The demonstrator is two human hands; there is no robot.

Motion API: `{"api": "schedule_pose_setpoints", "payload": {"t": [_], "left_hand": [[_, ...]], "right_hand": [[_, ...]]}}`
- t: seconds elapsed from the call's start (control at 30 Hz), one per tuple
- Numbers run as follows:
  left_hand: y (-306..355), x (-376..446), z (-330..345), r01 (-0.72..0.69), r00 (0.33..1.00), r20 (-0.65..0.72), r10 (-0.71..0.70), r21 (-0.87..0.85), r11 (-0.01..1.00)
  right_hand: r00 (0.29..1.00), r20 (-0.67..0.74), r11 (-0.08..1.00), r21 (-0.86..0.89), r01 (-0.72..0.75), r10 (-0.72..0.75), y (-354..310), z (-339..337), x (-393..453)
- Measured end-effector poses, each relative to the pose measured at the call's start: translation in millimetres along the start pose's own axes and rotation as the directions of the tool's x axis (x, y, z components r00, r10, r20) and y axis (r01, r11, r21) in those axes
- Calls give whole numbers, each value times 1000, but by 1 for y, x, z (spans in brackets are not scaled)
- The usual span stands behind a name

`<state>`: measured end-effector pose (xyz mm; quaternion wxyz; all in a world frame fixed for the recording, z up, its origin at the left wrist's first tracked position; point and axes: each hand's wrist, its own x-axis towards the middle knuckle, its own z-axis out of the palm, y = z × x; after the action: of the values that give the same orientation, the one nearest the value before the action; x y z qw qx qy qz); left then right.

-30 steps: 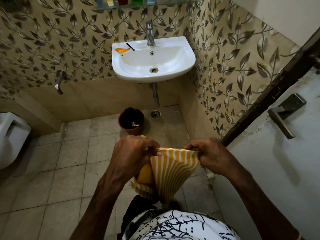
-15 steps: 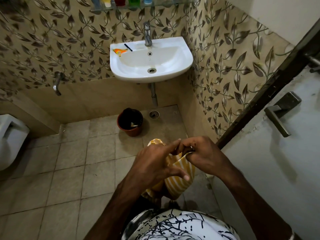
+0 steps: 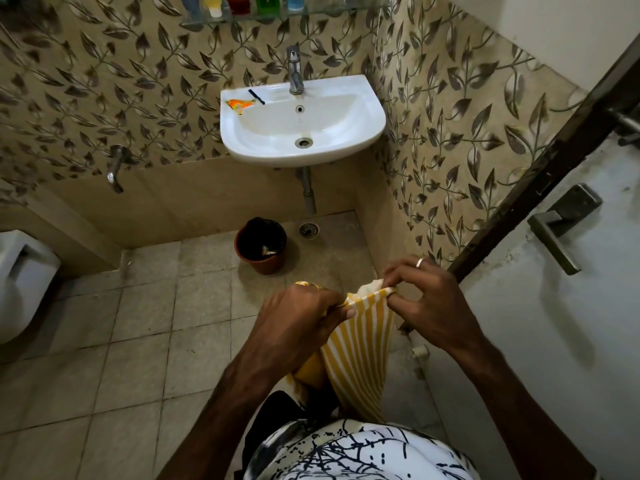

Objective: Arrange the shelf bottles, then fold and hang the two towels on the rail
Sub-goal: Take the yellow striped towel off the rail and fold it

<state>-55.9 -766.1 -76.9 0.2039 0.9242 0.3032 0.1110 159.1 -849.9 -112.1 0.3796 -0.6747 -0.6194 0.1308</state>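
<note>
From the head view, the person stands in a small bathroom and looks down at a yellow-and-white striped towel (image 3: 360,344) held in front of the body, above the tiled floor (image 3: 138,341). The left hand (image 3: 298,317) is closed round the towel's upper left edge, fingers curled over the cloth with a bunch of fabric hanging below the wrist. The right hand (image 3: 426,299) pinches the upper right corner between thumb and fingertips; the other fingers are lifted and a ring shows on one. The two hands are near each other, so the top edge between them is short and taut while the rest hangs in a narrow fall toward the legs.

The bottles (image 3: 239,3) stand in a row on the glass shelf (image 3: 284,15) above the sink (image 3: 301,126), so that part looks dealt with. No rail is in view, and I see no second towel.

The step in hand seems to be folding. To do it well, the corners should meet exactly before the fold is set, so the stripes run parallel and the edges line up. The bunched cloth under the left hand wants shaking loose first, or the fold will hide a lump. Holding the towel high keeps its lower end off the floor and clear of the brown bin (image 3: 261,245).
</note>
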Motion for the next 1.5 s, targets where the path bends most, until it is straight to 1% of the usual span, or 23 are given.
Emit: {"api": "schedule_pose_setpoints", "payload": {"t": [0.03,0.07,0.1,0.13,0.17,0.2,0.27,0.33,0.43,0.5,0.57,0.63,0.73,0.8,0.9,0.93,0.97,1.03,1.13,1.2,1.33,1.4,1.5], "left_hand": [[0,0,-1,-7,1000,1,7,-4,1000],[-1,-1,-3,-12,1000,2,12,-8,1000],[-1,-1,-5,-12,1000,3,12,-14,1000],[-2,-2,-7,-10,1000,3,10,-23,1000],[-2,-2,-9,-11,1000,2,11,-32,999],[-3,-1,-11,-16,1000,3,16,-36,999],[-4,-1,-14,-23,1000,14,24,-24,999],[-7,-2,-16,-42,999,-3,42,6,999],[-11,-4,-19,-42,999,-22,43,38,998],[-13,-6,-20,-31,999,-10,31,46,998],[-15,-8,-21,-28,1000,-12,28,45,999],[-15,-9,-24,-27,999,-21,28,47,999],[-15,-10,-26,-8,1000,-21,10,52,999],[-21,-11,-29,50,999,-1,-50,44,998],[-32,-16,-36,117,993,-29,-116,42,992],[-34,-17,-38,127,991,-36,-125,41,991],[-35,-18,-39,132,991,-36,-131,41,990],[-34,-17,-38,131,991,-17,-130,45,990],[-31,-15,-35,129,991,12,-130,43,991],[-29,-15,-35,126,992,18,-126,31,992],[-26,-14,-35,105,994,-13,-105,20,994],[-26,-14,-36,106,994,-20,-106,18,994],[-26,-13,-34,97,995,-28,-96,31,995]], "right_hand": [[999,8,987,154,-49,48,0,0,-1],[992,53,926,357,-125,114,-2,-2,-1],[980,129,817,541,-198,152,-2,-3,-2],[965,211,700,665,-260,158,-2,-4,-3],[950,274,619,724,-304,146,-2,-3,-3],[940,317,574,749,-331,128,-1,-3,-3],[930,360,555,758,-342,81,0,-5,-3],[925,377,614,720,-324,46,3,-10,-1],[906,420,776,555,-298,48,11,-20,1],[907,417,921,328,-210,58,15,-24,4],[927,373,996,68,-61,31,16,-28,5],[947,320,997,-67,46,-22,14,-32,7],[951,283,986,-73,147,-121,12,-36,9],[947,266,984,41,175,-179,10,-37,6],[971,199,940,335,60,-132,5,-39,-2],[972,203,923,383,29,-115,3,-39,-3],[970,215,922,387,18,-109,1,-38,-4],[970,218,951,307,35,-107,0,-38,-2],[977,165,990,69,126,-136,4,-39,4],[975,141,981,-69,183,-172,6,-39,7],[971,157,954,-210,212,-181,6,-35,8],[977,162,951,-254,176,-138,6,-33,9],[979,204,964,-261,51,3,5,-33,11]]}}
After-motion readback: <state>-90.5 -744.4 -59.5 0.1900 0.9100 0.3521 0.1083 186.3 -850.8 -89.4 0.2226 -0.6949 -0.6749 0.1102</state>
